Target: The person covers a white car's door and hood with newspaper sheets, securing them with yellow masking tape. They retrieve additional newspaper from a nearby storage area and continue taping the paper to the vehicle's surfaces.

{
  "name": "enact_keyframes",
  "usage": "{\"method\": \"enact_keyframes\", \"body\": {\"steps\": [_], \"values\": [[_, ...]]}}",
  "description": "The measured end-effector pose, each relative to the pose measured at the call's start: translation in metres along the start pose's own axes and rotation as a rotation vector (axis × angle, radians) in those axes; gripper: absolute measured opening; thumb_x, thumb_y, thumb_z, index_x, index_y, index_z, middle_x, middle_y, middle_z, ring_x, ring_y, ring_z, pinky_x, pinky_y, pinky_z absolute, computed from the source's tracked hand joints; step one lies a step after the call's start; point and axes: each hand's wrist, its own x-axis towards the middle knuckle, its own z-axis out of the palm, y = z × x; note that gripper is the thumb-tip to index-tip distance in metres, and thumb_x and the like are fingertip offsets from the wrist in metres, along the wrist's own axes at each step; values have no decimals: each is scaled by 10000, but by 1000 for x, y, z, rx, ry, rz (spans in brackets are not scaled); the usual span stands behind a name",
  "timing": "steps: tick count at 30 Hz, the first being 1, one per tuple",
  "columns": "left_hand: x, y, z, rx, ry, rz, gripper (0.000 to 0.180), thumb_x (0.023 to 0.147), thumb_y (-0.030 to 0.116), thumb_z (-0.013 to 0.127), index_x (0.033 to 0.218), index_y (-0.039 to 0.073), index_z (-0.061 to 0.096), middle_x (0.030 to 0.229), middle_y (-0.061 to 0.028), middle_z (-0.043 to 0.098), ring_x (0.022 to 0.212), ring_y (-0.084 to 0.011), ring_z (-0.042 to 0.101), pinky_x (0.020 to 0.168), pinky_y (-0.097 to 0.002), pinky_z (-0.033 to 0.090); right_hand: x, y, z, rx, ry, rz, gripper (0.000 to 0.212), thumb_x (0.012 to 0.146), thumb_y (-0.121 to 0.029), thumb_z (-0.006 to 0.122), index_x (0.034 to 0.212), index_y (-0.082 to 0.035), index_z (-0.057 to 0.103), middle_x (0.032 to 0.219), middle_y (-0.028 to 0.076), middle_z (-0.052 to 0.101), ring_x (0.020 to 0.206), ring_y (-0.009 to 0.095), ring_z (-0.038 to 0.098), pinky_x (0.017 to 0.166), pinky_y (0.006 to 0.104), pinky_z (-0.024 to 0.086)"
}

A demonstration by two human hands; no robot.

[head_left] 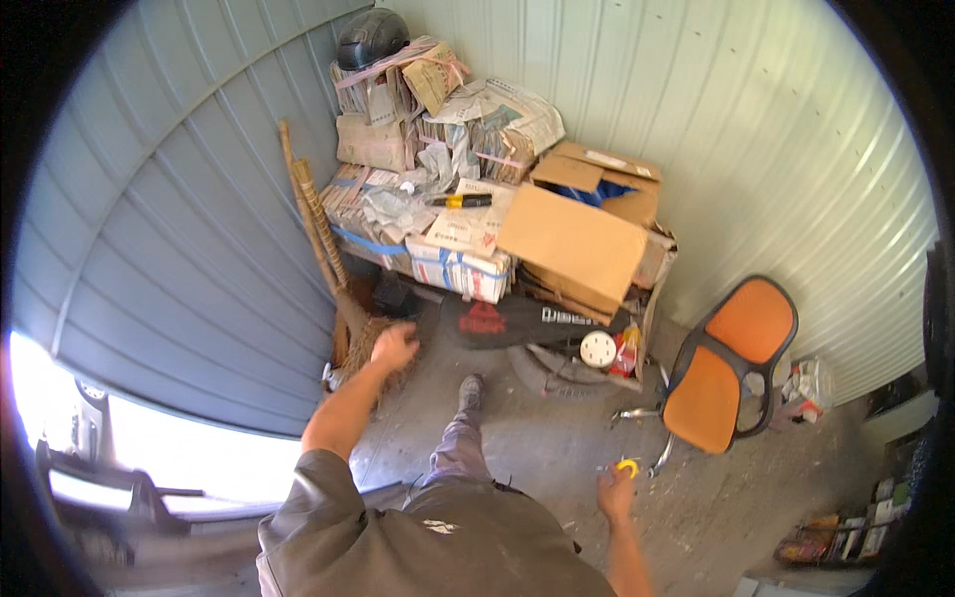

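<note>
My left hand [395,346] reaches forward over the bristles of a straw broom [366,333] by the metal wall. Its fingers are too blurred to show whether they grip anything. Low on the right, my right hand [616,492] is closed on a small yellow curved tool [627,466], apparently with a short metal part to its left. The fingers hide most of it. Ahead, a yellow-and-black tool [461,201] lies on the bundled newspapers [460,271], beyond reach of both hands in this view.
A large cardboard box [574,244] sits on the pile, above a black board [487,325] and a tyre [557,378]. An orange office chair [704,398] stands to the right. A black helmet [372,40] tops the papers. Long sticks [316,219] lean against the left wall.
</note>
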Motion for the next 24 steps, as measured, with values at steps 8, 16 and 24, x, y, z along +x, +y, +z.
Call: {"method": "enact_keyframes", "body": {"steps": [8,16,24], "values": [[415,56,-172,-385,696,301,545,895,229,744,1361,-10,592,1305,-236,653,1199,-415,630,1044,-464,497,131,-199,56,7,-189,-68,411,853,-161,752,1252,-66,717,1333,241,629,1234,437,598,1044,473,493],[580,79,-254,-448,986,66,771,779,318,845,1408,-1,534,1406,-252,507,1286,-441,521,1076,-488,446,185,-303,28,-88,-203,30,392,885,-184,732,1257,-61,721,1348,234,612,1209,453,605,1013,490,504],[599,65,-236,-568,927,272,832,766,232,834,1460,-18,449,1362,-238,515,1280,-392,521,1114,-462,415,233,-343,37,-81,-166,-45,389,887,-182,740,1266,-96,718,1310,214,638,1173,428,630,980,477,522]]}}
